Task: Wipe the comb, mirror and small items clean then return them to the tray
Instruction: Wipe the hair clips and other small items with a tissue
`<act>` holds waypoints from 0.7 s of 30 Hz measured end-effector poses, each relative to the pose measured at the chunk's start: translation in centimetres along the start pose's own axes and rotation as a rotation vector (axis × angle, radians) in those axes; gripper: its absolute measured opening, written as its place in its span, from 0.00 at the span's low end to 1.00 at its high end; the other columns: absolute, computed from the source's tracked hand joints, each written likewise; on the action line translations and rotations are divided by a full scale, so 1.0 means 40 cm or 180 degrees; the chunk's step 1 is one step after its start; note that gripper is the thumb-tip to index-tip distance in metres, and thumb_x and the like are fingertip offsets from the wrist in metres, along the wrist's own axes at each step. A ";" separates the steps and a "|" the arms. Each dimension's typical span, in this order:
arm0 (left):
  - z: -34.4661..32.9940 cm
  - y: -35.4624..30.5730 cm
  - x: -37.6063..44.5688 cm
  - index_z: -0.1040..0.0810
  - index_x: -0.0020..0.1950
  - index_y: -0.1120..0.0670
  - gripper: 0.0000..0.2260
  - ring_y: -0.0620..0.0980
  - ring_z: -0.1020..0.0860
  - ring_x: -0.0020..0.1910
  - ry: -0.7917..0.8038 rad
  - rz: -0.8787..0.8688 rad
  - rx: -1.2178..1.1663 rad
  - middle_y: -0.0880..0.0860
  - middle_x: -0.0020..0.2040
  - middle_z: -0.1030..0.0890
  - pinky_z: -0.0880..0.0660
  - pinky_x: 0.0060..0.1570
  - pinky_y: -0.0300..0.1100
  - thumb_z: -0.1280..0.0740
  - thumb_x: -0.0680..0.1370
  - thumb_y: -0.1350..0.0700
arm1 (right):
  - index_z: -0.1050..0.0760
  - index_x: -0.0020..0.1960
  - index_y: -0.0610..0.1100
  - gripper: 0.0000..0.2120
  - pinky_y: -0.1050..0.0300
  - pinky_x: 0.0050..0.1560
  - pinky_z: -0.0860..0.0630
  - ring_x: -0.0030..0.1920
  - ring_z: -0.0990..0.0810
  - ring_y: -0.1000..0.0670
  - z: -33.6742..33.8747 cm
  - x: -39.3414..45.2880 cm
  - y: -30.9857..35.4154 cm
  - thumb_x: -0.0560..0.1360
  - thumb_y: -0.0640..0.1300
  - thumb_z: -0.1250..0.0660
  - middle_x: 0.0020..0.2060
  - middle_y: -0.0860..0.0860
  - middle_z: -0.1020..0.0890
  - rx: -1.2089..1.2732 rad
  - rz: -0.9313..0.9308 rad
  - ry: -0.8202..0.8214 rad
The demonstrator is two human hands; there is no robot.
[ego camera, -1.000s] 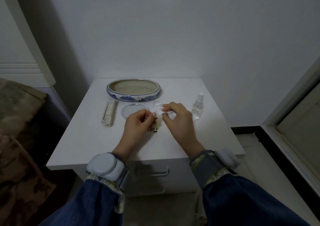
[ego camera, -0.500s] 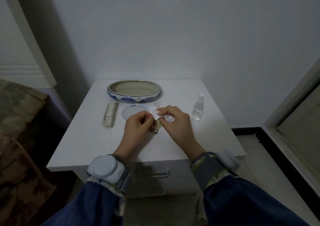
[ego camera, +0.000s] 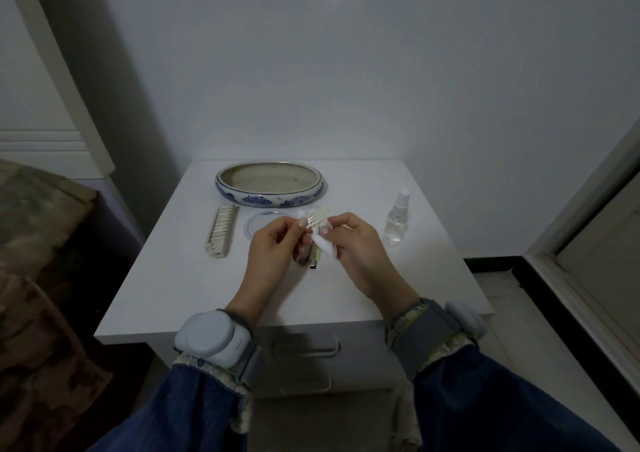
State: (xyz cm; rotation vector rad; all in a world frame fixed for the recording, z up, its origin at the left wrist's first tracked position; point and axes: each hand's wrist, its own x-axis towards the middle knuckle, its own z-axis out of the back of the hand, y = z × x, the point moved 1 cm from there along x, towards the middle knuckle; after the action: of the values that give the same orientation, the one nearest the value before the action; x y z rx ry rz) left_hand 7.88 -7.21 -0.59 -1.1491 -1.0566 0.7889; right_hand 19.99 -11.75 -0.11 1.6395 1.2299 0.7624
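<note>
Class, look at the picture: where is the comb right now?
In the head view, the comb lies flat on the white table, left of the round mirror and just in front of the tray.

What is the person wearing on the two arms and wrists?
Both arms have dark blue denim sleeves with pale patterned cuffs. The left wrist carries a rounded pale blue-grey device on a grey band; the right wrist has a similar device on a wide grey strap. The left hand and right hand are bare, no gloves.

The hands hide most of the small item (ego camera: 314, 260), perhaps a clip.
</note>
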 end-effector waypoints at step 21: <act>0.003 0.029 -0.008 0.24 0.37 0.63 0.12 0.47 0.28 0.32 0.0095 0.0156 0.0319 0.55 0.32 0.25 0.32 0.36 0.40 0.37 0.78 0.59 | 0.25 0.40 0.44 0.08 0.60 0.49 0.24 0.46 0.20 0.51 0.004 -0.015 0.001 0.72 0.32 0.33 0.41 0.49 0.19 -0.2147 0.1588 -0.0050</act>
State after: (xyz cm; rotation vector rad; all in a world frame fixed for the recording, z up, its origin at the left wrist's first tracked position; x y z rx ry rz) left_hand 7.70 -7.17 -1.78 -1.1015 -0.9567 0.8515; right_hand 19.97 -12.36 -0.13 1.3658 0.4468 1.2990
